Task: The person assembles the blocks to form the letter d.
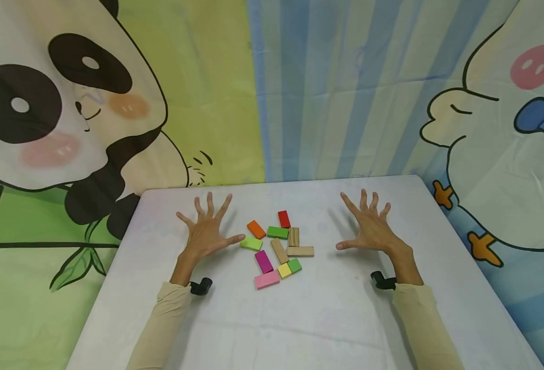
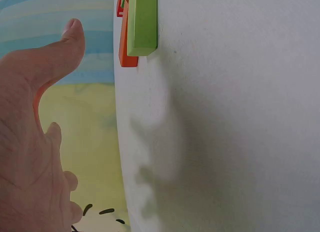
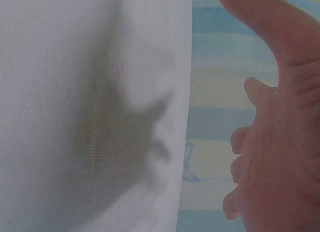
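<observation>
Both hands are held over the white table with fingers spread wide, and nothing is in either one. The left hand (image 1: 204, 235) is to the left of a loose cluster of wooden blocks, its thumb tip overlapping the lime green block (image 1: 251, 244) in the head view. In the left wrist view a green block (image 2: 143, 24) stands out beside an orange block (image 2: 128, 44). To the right of the cluster is the right hand (image 1: 371, 230), its thumb pointing toward the plain wood block (image 1: 300, 252). Its shadow falls on the table in the right wrist view.
Also in the cluster lie a red block (image 1: 284, 219), a magenta block (image 1: 264, 261), a pink block (image 1: 267, 280) and a yellow block (image 1: 284, 271). Behind the table (image 1: 299, 329) hangs a cartoon-printed cloth (image 1: 216, 77). Each wrist wears a small black camera.
</observation>
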`<state>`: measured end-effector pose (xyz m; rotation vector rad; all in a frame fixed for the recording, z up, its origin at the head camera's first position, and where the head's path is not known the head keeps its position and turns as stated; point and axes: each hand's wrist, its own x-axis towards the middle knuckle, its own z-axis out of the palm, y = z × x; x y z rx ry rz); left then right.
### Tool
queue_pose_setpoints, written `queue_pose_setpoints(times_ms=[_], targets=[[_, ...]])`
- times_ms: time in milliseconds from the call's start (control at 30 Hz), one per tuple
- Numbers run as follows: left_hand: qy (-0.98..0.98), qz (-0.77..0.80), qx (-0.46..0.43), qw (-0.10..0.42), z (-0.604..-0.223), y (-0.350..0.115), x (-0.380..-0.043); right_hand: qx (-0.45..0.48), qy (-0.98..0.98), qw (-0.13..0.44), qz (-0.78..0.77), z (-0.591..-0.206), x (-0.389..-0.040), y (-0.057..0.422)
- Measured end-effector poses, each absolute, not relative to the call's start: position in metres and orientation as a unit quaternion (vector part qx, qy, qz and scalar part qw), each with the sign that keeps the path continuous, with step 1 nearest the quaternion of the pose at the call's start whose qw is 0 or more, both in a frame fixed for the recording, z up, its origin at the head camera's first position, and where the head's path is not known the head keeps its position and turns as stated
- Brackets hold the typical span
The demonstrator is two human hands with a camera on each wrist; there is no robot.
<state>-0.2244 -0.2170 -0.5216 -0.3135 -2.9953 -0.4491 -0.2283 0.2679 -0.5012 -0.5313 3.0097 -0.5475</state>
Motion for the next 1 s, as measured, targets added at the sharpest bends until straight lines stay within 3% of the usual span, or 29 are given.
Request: queue_pose_setpoints(times_ms=[300, 600, 1000], targets=[[-0.979, -0.161, -0.107, 0.063, -0.514, -0.192, -0.209, -0.195, 0.960, -0.019, -0.202, -0.498, -0.220, 0.259], [-0.944, -0.233, -0.136, 0.189, -0.510, -0.141, -0.179, -0.233, 0.933, -0.072, -0.266, -0.492, -0.199, 0.227], [-0.965, -0.189, -0.158, 0.093, -0.528, -0.102, -0.170, -0.284, 0.919, -0.008, -0.272, -0.497, -0.188, 0.197]])
